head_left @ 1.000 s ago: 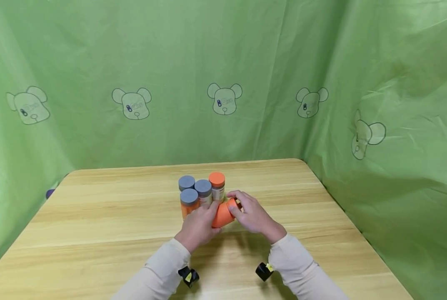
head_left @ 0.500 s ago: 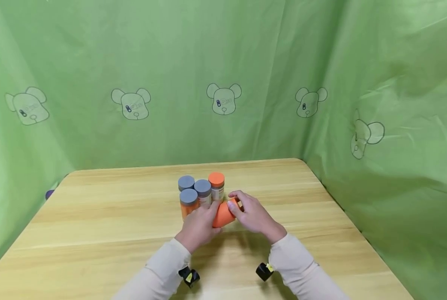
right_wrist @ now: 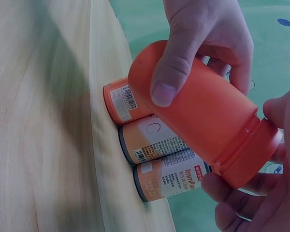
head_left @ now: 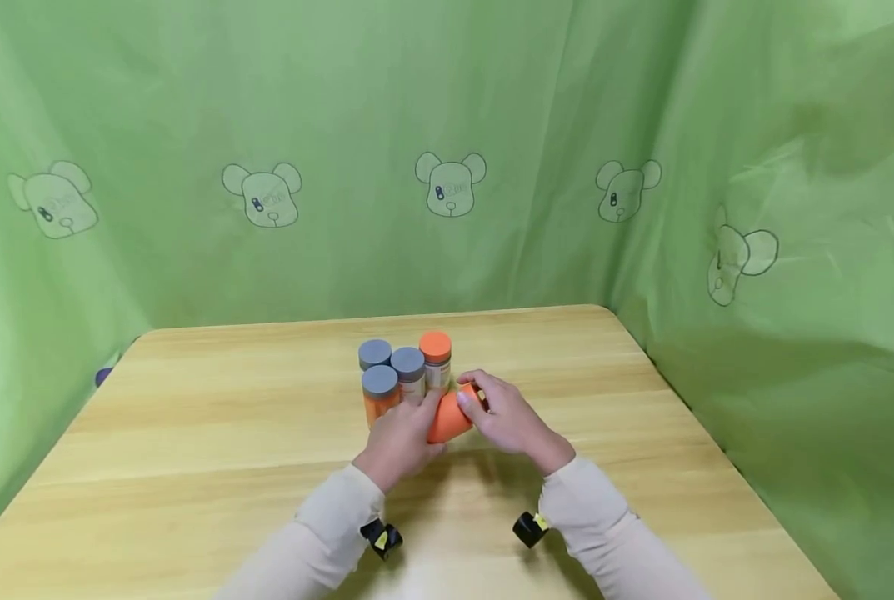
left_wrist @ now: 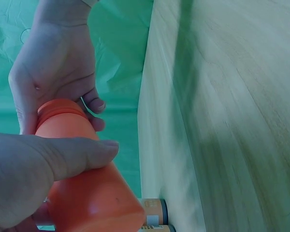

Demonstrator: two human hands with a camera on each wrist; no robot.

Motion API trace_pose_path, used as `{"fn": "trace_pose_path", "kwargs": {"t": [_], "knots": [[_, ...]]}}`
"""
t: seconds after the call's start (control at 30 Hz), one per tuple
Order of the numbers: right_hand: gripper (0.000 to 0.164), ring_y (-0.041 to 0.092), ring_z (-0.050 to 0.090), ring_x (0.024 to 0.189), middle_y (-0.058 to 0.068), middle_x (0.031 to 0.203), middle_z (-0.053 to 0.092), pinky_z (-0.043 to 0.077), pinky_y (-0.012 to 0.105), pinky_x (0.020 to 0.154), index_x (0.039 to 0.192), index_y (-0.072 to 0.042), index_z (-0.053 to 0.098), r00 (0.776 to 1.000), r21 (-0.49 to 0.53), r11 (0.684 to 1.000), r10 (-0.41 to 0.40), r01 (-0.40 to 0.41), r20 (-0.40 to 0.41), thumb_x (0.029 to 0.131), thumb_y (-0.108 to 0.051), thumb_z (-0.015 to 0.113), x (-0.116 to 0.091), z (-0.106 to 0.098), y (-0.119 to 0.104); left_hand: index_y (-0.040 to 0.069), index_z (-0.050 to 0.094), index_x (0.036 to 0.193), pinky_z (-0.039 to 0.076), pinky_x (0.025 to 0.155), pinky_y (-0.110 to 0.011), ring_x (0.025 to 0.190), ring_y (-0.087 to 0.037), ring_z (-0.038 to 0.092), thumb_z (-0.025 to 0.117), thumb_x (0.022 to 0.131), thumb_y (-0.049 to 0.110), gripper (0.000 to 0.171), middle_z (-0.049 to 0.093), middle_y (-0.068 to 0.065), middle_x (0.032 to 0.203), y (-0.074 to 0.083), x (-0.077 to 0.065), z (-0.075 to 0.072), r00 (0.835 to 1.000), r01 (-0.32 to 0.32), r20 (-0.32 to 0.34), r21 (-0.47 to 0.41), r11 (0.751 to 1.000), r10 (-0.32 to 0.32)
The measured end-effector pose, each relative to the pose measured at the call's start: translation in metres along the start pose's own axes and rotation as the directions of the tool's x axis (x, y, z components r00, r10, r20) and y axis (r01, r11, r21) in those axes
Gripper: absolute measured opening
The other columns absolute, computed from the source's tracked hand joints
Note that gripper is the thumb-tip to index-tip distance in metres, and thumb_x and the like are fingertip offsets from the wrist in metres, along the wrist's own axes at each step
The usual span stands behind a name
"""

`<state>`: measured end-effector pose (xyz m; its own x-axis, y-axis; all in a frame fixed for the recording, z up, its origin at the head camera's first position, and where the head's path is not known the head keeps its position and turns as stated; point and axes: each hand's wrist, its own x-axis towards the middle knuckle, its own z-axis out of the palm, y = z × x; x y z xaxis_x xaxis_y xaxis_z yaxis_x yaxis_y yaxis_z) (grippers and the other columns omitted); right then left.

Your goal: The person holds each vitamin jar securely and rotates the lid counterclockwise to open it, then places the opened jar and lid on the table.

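Observation:
Between both hands an all-orange pill bottle [head_left: 449, 418] is held tilted above the table, its capped end toward the right. My left hand [head_left: 403, 440] grips the body, with the thumb [left_wrist: 82, 157] lying across it in the left wrist view. The right hand [head_left: 512, 417] holds the orange cap [right_wrist: 251, 154], fingers curled round its edge. The cap sits on the bottle's neck. Just beyond the hands stand several upright bottles: three with grey lids, including the front one [head_left: 381, 392], and one with an orange lid [head_left: 436, 358]. Their printed labels [right_wrist: 176, 174] show in the right wrist view.
The wooden table [head_left: 192, 433] extends around the bottles on all sides. A green curtain [head_left: 357, 83] with mouse-head drawings hangs behind and at the sides. Black wrist cameras [head_left: 531, 529] hang under the sleeves.
The right hand's thumb and fingers have shifted slightly round the cap, while the left hand keeps its hold on the bottle. The head view has tilted down a little; the standing bottles stay put.

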<state>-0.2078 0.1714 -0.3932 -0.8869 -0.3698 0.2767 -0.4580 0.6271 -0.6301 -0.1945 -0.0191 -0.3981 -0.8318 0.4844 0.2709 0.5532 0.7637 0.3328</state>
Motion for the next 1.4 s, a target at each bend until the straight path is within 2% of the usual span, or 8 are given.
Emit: {"fn": "trace_pose_path", "kwargs": {"t": [0.17,0.5,0.8,1.0,1.4], "knots": [[0.031,0.021,0.061,0.091,0.012,0.112,0.062,0.050,0.038,0.078,0.124,-0.003,0.055,1.000,0.000,1.000,-0.010,0.010,-0.009,0.100,-0.022,0.052,-0.0041,0.0029,0.0005,0.005,0.051,0.132,0.054,0.063,-0.041,0.077,-0.024,0.063,0.086,0.073,0.024,0.071,0.065,-0.013,0.103,0.0012,-0.0035,0.0023,1.000,0.000,-0.001,-0.006,1.000,0.000],[0.034,0.020,0.059,0.089,0.011,0.109,0.061,0.049,0.037,0.076,0.125,-0.002,0.055,0.999,-0.002,0.999,-0.039,0.039,-0.024,0.100,-0.024,0.052,-0.0023,0.0019,0.0015,0.005,0.052,0.128,0.054,0.065,-0.041,0.076,-0.024,0.063,0.087,0.072,0.023,0.068,0.065,-0.013,0.099,0.0012,-0.0010,0.0013,1.000,-0.001,-0.013,0.010,1.000,0.001],[0.034,0.025,0.063,0.087,0.014,0.111,0.062,0.052,0.039,0.077,0.126,-0.003,0.055,1.000,-0.001,1.000,0.010,-0.010,-0.019,0.101,-0.026,0.051,-0.0031,0.0033,0.0009,0.004,0.050,0.133,0.055,0.067,-0.042,0.076,-0.025,0.064,0.087,0.073,0.025,0.073,0.065,-0.014,0.100,0.0019,-0.0029,0.0014,1.000,0.012,-0.005,0.017,1.000,-0.012],[0.035,0.022,0.061,0.087,0.012,0.112,0.061,0.051,0.038,0.076,0.127,-0.004,0.054,1.000,-0.005,1.000,0.008,-0.008,-0.005,0.101,-0.028,0.050,-0.0028,0.0024,0.0016,0.006,0.050,0.133,0.055,0.065,-0.041,0.075,-0.024,0.064,0.087,0.073,0.024,0.073,0.065,-0.012,0.098,0.0015,-0.0019,0.0018,1.000,0.018,0.000,0.015,1.000,-0.018],[0.032,0.018,0.055,0.087,0.008,0.106,0.060,0.048,0.039,0.076,0.126,-0.003,0.054,0.999,-0.006,1.000,-0.026,0.026,-0.018,0.099,-0.020,0.053,-0.0016,-0.0002,0.0003,0.006,0.050,0.132,0.055,0.067,-0.041,0.076,-0.024,0.064,0.087,0.073,0.024,0.072,0.065,-0.012,0.099,0.0007,-0.0003,0.0016,1.000,0.027,0.005,0.001,1.000,-0.027]]}}
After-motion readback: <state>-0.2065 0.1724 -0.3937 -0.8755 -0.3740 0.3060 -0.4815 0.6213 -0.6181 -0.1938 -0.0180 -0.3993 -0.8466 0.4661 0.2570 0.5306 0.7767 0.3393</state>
